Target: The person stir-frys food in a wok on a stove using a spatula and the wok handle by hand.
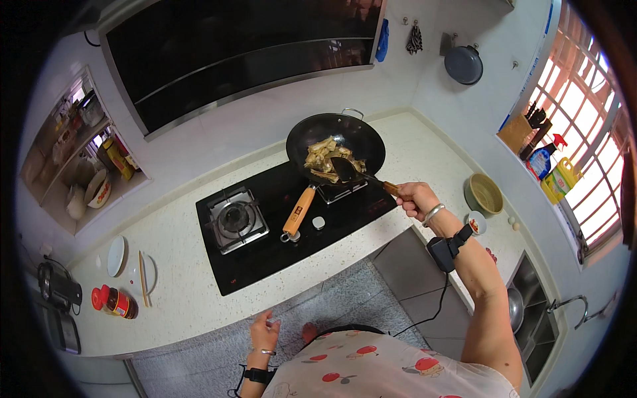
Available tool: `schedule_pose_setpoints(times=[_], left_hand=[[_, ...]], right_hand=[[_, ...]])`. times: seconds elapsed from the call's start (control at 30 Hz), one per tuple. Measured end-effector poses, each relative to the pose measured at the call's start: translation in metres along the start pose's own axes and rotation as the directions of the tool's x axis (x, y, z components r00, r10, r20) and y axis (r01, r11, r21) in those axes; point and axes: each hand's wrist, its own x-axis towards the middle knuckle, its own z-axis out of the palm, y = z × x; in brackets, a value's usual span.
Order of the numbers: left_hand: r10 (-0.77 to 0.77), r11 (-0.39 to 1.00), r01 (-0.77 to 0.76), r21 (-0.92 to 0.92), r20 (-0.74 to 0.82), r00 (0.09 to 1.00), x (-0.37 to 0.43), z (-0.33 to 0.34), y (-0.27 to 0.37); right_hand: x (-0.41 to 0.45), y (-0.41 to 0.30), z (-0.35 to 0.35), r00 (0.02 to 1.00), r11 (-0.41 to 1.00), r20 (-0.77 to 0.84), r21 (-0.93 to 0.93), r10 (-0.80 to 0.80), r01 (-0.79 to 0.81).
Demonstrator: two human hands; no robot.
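My right hand (417, 198) grips the wooden handle of a black wok spatula (344, 170). Its blade rests among browned pieces of food, possibly meat (321, 154), inside a black wok (298, 134). The wok sits over the right burner of a black glass gas hob (268, 276), its orange wooden handle (301, 211) pointing toward me. Away from the hob, my left hand (264, 332) hangs in front of the counter edge, fingers loosely bent and apart, with nothing in it.
On the left counter (174, 318) are a white dish (117, 256), a bowl (149, 273) with chopsticks (143, 283) and red-lidded jars (119, 303). At right are a woven-look basket (483, 194), a small bowl (477, 223) and a sink (527, 278). A range hood (249, 54) overhangs the back.
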Motion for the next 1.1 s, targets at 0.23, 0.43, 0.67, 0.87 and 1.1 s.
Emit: schedule_pose_setpoints(times=[0.23, 0.43, 0.67, 0.87, 1.1], left_hand=[[0.025, 0.999, -0.023, -0.034, 0.039, 0.999, 0.003, 0.007, 0.005], [0.055, 0.996, -0.05, -0.074, 0.062, 0.997, 0.007, 0.01, 0.01], [0.053, 0.997, -0.048, -0.064, 0.077, 0.996, 0.007, 0.01, 0.006], [0.04, 0.998, -0.036, -0.059, 0.075, 0.996, 0.007, 0.01, 0.0], [0.026, 1.0, -0.024, -0.018, 0.134, 0.991, 0.009, 0.009, 0.006]], right_hand=[[0.02, -0.015, -0.009, 0.988, 0.984, -0.024, -0.085, 0.154, -0.156], [0.036, -0.018, -0.014, 0.99, 0.972, -0.052, -0.188, 0.132, -0.139], [0.045, -0.008, -0.024, 0.995, 0.98, -0.092, -0.194, 0.028, -0.045], [0.033, -0.008, -0.023, 0.997, 0.976, -0.02, -0.208, -0.074, 0.068], [0.02, -0.012, -0.013, 0.996, 0.864, 0.002, -0.498, -0.092, 0.08]])
